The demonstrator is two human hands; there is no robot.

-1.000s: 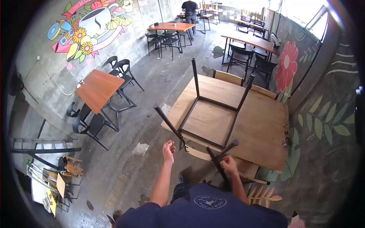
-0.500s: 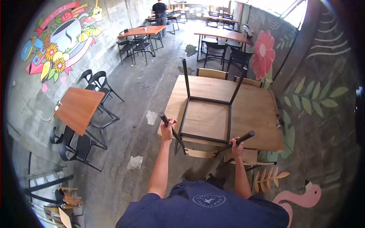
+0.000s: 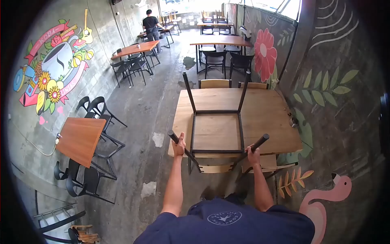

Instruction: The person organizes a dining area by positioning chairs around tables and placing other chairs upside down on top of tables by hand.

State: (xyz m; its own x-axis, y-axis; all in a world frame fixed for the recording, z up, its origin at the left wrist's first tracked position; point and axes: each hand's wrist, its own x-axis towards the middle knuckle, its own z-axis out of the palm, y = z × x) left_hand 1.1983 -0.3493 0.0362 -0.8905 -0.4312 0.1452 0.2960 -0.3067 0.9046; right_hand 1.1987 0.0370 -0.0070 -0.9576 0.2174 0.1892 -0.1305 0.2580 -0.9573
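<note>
An upside-down wooden chair with a black metal frame point(image 3: 217, 152) rests seat-down on the light wooden table point(image 3: 272, 122). Its legs point up, and its wooden backrest point(image 3: 216, 168) hangs past the near table edge. My left hand point(image 3: 178, 147) is closed around the near left leg just below its tip, thumb raised. The near right leg is held by my right hand point(image 3: 253, 155), fingers wrapped round it. Under the right forearm side, another wooden chair point(image 3: 264, 162) stands partly beneath the table.
Two chair backs point(image 3: 215, 83) show at the table's far side. Left stands a reddish table point(image 3: 81, 138) with black chairs point(image 3: 92, 183). Farther off are another table point(image 3: 221, 40), more black chairs and a person point(image 3: 151, 26). A painted wall point(image 3: 333, 122) borders the right.
My view has tilted up and shifted, showing more of the far room. The chair lies flatter on the table, and my left thumb has lifted. The distant person has changed posture.
</note>
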